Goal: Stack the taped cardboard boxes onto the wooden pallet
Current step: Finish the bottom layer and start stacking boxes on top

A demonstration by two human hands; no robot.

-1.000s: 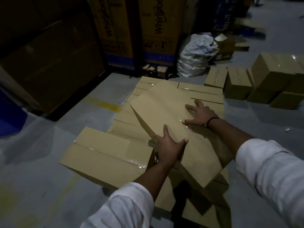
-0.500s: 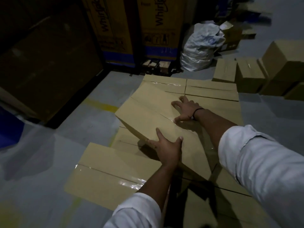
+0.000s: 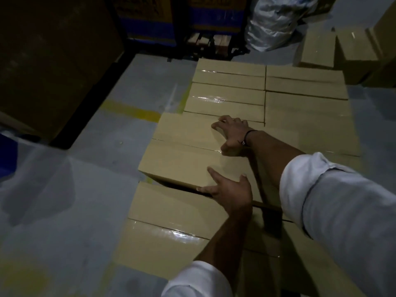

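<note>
A person's left hand (image 3: 227,189), fingers splayed, is bracing the near edge of a taped cardboard box (image 3: 182,159) while the right hand (image 3: 232,133), fingers arched, is pressing its top. Apparently jutting toward 9 o'clock past the stacked boxes (image 3: 229,97), it is likely risking tipping off.

Taped boxes (image 3: 229,73) in the stack: I count at least six tops; the near right ones are too dark to separate.
Loose boxes (image 3: 317,50) on the floor: three in my view.
White sack (image 3: 272,24): one.
Printed cartons (image 3: 147,28): two.
My hands: two, left hand (image 3: 229,194) and right hand (image 3: 233,133).
Wristband (image 3: 249,133): one.
</note>
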